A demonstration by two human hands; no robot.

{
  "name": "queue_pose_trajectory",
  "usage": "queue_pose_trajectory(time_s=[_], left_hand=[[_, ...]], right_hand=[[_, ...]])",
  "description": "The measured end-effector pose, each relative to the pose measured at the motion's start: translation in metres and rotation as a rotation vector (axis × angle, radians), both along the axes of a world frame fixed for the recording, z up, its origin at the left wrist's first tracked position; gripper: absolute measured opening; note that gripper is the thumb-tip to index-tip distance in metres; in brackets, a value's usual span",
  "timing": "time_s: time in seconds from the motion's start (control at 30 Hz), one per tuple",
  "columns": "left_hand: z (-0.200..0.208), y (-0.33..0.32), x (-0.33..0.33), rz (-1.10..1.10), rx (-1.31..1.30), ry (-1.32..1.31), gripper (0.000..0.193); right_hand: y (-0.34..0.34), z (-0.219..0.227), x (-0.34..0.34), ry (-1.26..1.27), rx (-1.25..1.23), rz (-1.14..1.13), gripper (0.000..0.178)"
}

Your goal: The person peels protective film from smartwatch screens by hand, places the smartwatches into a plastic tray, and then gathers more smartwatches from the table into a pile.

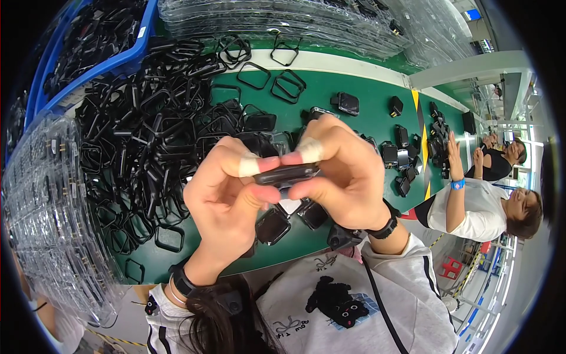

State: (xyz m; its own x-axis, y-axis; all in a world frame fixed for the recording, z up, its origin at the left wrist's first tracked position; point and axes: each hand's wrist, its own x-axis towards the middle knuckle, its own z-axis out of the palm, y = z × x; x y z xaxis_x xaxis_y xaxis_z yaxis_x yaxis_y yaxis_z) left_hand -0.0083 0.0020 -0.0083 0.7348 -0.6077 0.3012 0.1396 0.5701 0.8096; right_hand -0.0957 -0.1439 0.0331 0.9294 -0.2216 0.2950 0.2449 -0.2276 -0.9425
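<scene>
Okay, head view, the only one: both hands are working over the green table [368, 79], and a small black case-like piece [287, 175] is sitting edge-on between them, up off the surface. Left hand [223, 197] is pinching its left end, index on top, thumb below; right hand [349, 171] is mirroring that at the right end. Other fingers are curling behind, partly hidden, so can't tell if they're touching. White tape [249, 166] is wrapping the left index, with a similar wrap on the right one.

Handling, my guess: piece is looking light and stiff, probably hard plastic, smooth enough to be slipping if pinched loosely; any thin rim would likely be flexing or cracking under a hard squeeze. Best hold is probably the two short ends, thumbs under and index fingers over, keeping off the broad face, which isn't showing clearly.

Around it: black units [273, 226] are lying just below the hands, a heap of black frames [159, 138] is spreading to the left, a blue bin [127, 59] is standing beyond, and clear trays [56, 218] are stacking up at far left
</scene>
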Motion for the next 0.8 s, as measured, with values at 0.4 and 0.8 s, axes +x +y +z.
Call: queue_pose_trajectory(time_s=[0.4, 0.8], left_hand=[[0.009, -0.001, -0.014, 0.207, 0.275, -0.118, 0.047], [-0.005, 0.000, -0.007, 0.385, 0.304, -0.698, 0.035]], right_hand=[[-0.008, -0.006, -0.011, 0.011, -0.138, -0.036, 0.030], [0.019, -0.017, -0.010, -0.189, -0.559, -0.217, 0.021]])
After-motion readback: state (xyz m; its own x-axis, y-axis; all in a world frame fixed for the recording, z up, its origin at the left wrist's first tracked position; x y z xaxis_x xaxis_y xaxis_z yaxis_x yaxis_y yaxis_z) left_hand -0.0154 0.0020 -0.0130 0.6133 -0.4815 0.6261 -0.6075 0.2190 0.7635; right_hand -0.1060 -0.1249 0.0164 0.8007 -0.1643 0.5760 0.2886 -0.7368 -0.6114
